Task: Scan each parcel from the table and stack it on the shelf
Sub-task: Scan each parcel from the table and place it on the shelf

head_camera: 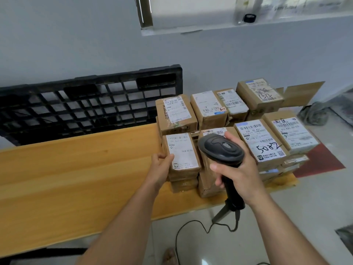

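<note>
Several brown cardboard parcels with white labels are piled at the right end of a yellow wooden table (76, 178). My left hand (162, 163) grips the left edge of the nearest top parcel (182, 152), thumb on its label. My right hand (240, 169) holds a black handheld barcode scanner (221, 148) by its handle, head pointing over the parcel behind it (214, 131). One parcel marked "5082" (261, 142) lies just right of the scanner. No shelf is in view.
A black plastic pallet (91, 104) leans against the grey wall behind the table. The scanner's cable (191, 226) trails over the tiled floor. A window ledge (248, 27) runs above. A red mat (321, 159) and a flattened carton (303, 92) lie at right.
</note>
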A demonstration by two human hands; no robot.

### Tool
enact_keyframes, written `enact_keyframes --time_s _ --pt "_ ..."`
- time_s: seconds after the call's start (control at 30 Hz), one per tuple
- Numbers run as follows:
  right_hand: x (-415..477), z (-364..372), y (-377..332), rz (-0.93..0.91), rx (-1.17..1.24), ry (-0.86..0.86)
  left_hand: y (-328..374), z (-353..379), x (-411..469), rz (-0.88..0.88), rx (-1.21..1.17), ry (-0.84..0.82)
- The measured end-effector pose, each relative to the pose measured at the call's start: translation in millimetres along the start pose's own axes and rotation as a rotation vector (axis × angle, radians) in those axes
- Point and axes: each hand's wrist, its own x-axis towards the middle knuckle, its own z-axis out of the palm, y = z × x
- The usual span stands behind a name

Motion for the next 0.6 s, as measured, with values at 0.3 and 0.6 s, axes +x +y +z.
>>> enact_keyframes --time_s 0.3,0.6 --pt "-2.1 0.3 -5.4 0.006 -0.05 -0.04 10.6 -17.4 -18.2 0.136 0.034 -0.128" --pt "-34.1 10.9 -32.9 -0.077 0.086 -0.169 16.1 -40.1 -57.9 0.401 0.054 0.03"
